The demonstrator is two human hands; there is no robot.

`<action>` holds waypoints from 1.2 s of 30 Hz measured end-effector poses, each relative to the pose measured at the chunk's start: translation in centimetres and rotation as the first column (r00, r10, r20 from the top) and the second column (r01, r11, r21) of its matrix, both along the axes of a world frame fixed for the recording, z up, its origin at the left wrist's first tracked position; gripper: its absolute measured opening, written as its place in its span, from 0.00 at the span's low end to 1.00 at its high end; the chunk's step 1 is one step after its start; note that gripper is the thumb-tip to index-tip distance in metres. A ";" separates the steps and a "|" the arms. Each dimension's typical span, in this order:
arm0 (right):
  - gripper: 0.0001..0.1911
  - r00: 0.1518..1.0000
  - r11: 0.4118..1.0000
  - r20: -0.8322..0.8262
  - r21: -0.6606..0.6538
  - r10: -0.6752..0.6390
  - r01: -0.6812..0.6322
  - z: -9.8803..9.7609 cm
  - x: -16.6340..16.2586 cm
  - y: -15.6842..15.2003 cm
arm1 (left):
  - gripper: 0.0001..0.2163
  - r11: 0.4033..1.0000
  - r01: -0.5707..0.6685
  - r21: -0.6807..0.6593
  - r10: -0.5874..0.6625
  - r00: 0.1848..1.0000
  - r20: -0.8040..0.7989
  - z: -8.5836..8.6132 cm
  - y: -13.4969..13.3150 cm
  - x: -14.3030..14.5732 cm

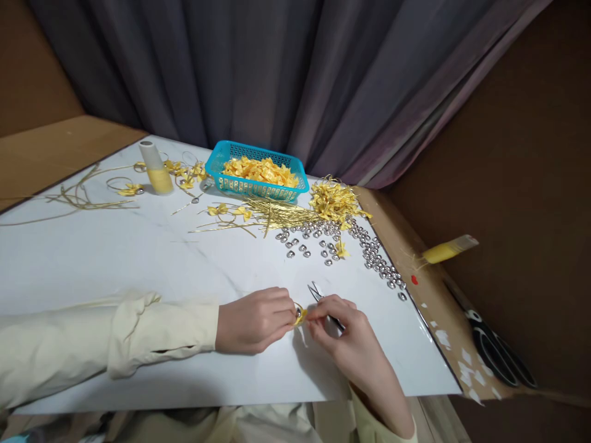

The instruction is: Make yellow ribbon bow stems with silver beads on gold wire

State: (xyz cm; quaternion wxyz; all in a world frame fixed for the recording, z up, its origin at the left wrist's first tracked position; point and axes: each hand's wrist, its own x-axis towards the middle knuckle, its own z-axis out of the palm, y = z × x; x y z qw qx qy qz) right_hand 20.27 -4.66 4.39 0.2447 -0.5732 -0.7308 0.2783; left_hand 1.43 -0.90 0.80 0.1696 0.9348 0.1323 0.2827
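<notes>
My left hand point(258, 320) pinches a small yellow ribbon bow point(302, 317) with a silver bead point(298, 312) and a loop of gold wire, just above the white tabletop. Coming from the other side, my right hand point(344, 326) has thumb and forefinger closed at the bow's right edge. A small metal cutting tool point(316, 291), like snips, pokes out beyond my right fingers. Its handle shows under that hand; whether it is held in the palm or lies on the table, I cannot tell.
Behind stand a blue basket point(256, 187) of yellow bows and a glue bottle point(159, 175). Gold wires point(281, 213), a bow pile point(335, 200) and silver beads point(378, 261) lie to the right. Black scissors point(496, 351) and another bottle point(450, 249) rest on the cardboard.
</notes>
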 end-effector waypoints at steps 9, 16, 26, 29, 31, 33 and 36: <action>0.08 0.991 0.993 -0.095 -0.073 -0.097 0.090 0.3 0.9 0.1 | 0.09 0.987 -0.027 -0.161 0.034 0.998 0.043 0.4 0.0 0.1; 0.07 0.945 0.972 -0.230 -0.077 -0.235 0.223 -0.6 -0.3 -1.3 | 0.08 0.949 -0.062 -0.309 0.108 0.985 0.132 0.5 0.2 0.2; 0.09 0.918 0.955 -0.261 -0.080 -0.298 0.287 -1.3 -0.7 -1.2 | 0.08 0.941 -0.082 -0.329 0.136 0.980 0.144 0.3 0.2 0.3; 0.08 0.923 0.957 -0.272 0.018 -0.273 0.289 -1.2 -0.5 -1.3 | 0.08 0.939 -0.084 -0.332 0.138 0.980 0.142 0.4 0.2 0.3; 0.07 0.935 0.961 -0.269 0.092 -0.229 0.262 -1.1 -0.6 -1.4 | 0.08 0.940 -0.085 -0.330 0.140 0.979 0.149 0.4 0.2 0.3; 0.06 0.949 0.962 -0.254 0.147 -0.189 0.231 -1.2 -0.7 -1.5 | 0.08 0.941 -0.085 -0.327 0.143 0.977 0.159 0.4 0.2 0.2; 0.05 0.963 0.960 -0.219 0.196 -0.155 0.199 -1.4 -0.9 -1.6 | 0.08 0.942 -0.087 -0.323 0.148 0.975 0.167 0.4 0.2 0.2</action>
